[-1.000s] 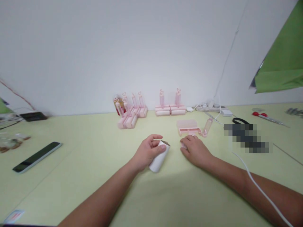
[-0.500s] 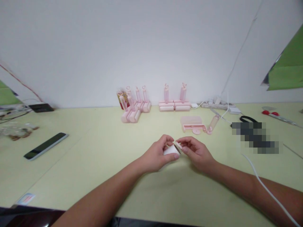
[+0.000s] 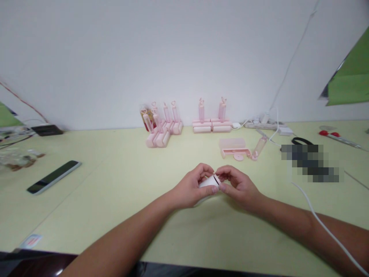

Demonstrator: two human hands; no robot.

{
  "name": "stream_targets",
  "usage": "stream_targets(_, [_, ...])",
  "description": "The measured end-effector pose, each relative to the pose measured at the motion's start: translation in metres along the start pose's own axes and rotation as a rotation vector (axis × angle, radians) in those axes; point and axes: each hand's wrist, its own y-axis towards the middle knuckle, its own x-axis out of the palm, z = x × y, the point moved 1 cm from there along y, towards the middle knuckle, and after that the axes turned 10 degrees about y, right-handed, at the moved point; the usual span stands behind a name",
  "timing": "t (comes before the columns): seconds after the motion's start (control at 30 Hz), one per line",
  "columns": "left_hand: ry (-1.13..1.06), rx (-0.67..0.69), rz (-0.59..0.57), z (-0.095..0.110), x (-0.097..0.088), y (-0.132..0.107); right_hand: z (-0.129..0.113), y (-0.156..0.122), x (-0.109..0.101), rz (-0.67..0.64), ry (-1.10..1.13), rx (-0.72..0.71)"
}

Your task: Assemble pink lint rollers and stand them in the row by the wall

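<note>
Above the middle of the table, my left hand is closed around a white roll, which lies tilted with one end toward the right. My right hand pinches a small pale pink end cap at that end of the roll. A thin dark gap shows between cap and roll. Fingers of both hands hide part of the roll. Beyond the hands lie an open pink case, a round pink disc and a pink see-through handle.
Several pink rollers with upright handles stand by the wall, with more pink rollers to their right. A phone lies on the left. A white cable crosses near my right forearm. Red-handled scissors lie far right.
My right hand has brought the pink end cap from just apart to up against the roll's end, covering most of the dark opening. The left hand keeps its hold.
</note>
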Motion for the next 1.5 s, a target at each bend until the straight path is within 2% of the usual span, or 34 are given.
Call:
stream_targets(0.2, [-0.038, 0.038, -0.031, 0.0, 0.001, 0.0, 0.0, 0.0, 0.0, -0.004, 0.044, 0.01])
stream_targets(0.5, [-0.049, 0.01, -0.041, 0.0, 0.001, 0.0, -0.001, 0.002, 0.0, -0.033, 0.036, -0.026])
stream_targets(0.63, [-0.103, 0.008, -0.02, -0.001, 0.0, 0.001, 0.002, 0.002, -0.001, -0.037, 0.015, -0.075])
stream_targets(0.87, [-0.189, -0.004, 0.035, -0.007, -0.003, 0.002, 0.0, -0.003, -0.001, 0.031, -0.033, -0.142])
stream_targets(1.03, [-0.222, 0.023, 0.049, -0.008, -0.004, 0.004, -0.012, -0.001, 0.001, -0.155, -0.217, -0.221])
stream_targets(1.13, [-0.172, -0.001, 0.147, -0.008, -0.006, 0.006, -0.01, 0.004, -0.006, -0.029, -0.385, -0.234])
stream_targets(1.2, [-0.135, -0.045, 0.238, -0.009, -0.009, 0.007, -0.004, 0.01, -0.015, 0.078, -0.592, -0.218])
stream_targets(1.33, [-0.157, -0.131, 0.367, -0.01, -0.016, 0.009, 0.014, 0.022, -0.036, 0.13, -1.032, -0.033])
stream_targets(1.43, [-0.188, -0.16, 0.44, -0.009, -0.019, 0.011, 0.022, 0.026, -0.044, 0.099, -1.187, 0.117])
stream_targets(1.5, [-0.215, -0.184, 0.478, -0.008, -0.02, 0.011, 0.021, 0.025, -0.043, 0.067, -1.235, 0.155])
